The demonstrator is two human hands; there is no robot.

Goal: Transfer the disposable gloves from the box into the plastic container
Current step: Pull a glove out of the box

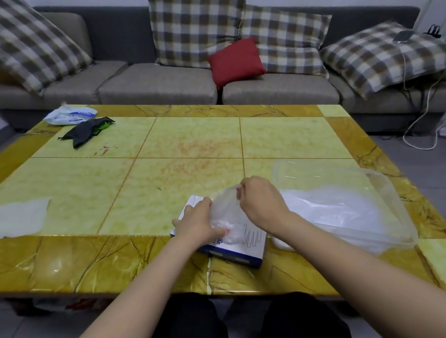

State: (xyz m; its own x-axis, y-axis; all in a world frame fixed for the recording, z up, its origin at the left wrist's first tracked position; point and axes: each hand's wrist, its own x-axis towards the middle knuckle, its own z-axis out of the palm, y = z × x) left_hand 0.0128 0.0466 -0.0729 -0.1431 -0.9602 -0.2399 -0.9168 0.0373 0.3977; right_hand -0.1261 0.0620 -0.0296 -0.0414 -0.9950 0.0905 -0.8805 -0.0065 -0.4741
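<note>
A white and blue glove box (pixel 248 246) lies flat near the table's front edge. My left hand (pixel 197 220) presses down on its top. My right hand (pixel 261 199) pinches a thin clear disposable glove (pixel 225 210) and holds it up out of the box opening. Just right of the box stands a clear plastic container (pixel 385 189) with several clear gloves (pixel 331 206) piled inside.
The yellow tiled table (pixel 162 181) holds a white sheet (pixel 10 218) at the left edge, a dark cloth (pixel 86 130) and a wipes pack (pixel 71 115) at the far left. A grey sofa (pixel 156 79) with cushions stands behind. Cables lie on the floor at right.
</note>
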